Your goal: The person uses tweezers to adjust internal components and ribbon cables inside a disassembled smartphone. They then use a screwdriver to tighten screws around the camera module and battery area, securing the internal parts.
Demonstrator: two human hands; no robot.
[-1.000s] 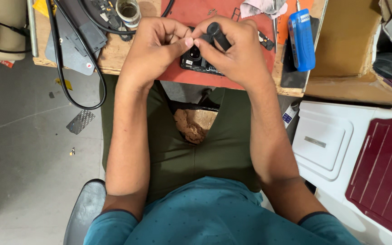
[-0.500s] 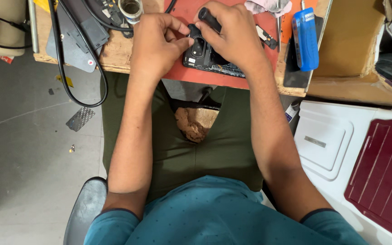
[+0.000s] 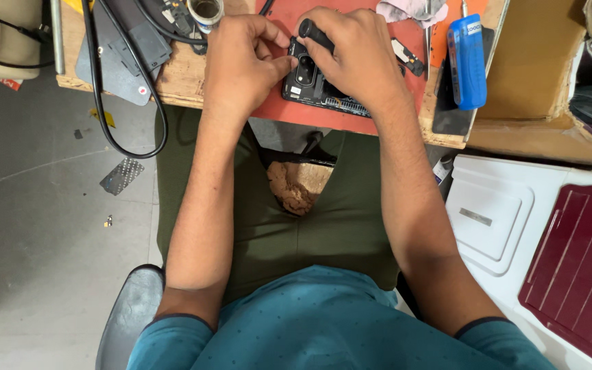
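A person sits at a wooden workbench and looks down at both hands. On the bench lies a red mat that reaches the near edge. A black phone with its back off lies on the mat, close to that near edge.

The left hand rests on the left end of the phone. Its thumb and first finger are pinched together at the phone's corner, but what they pinch is too small to see. The right hand lies over the phone's middle. Its fingers are wrapped tight around a tool with a black handle, and the handle's round end sticks out toward the left hand.

Near the right edge of the bench lies a blue bottle-shaped thing with a white label at its far end, on top of a dark flat slab. A small roll of tape sits at the far edge, left of the hands. A black cable loops off the left side, over a grey flat plate with a little red round sticker.

Right of the bench stand a white plastic box and a dark red ribbed lid.
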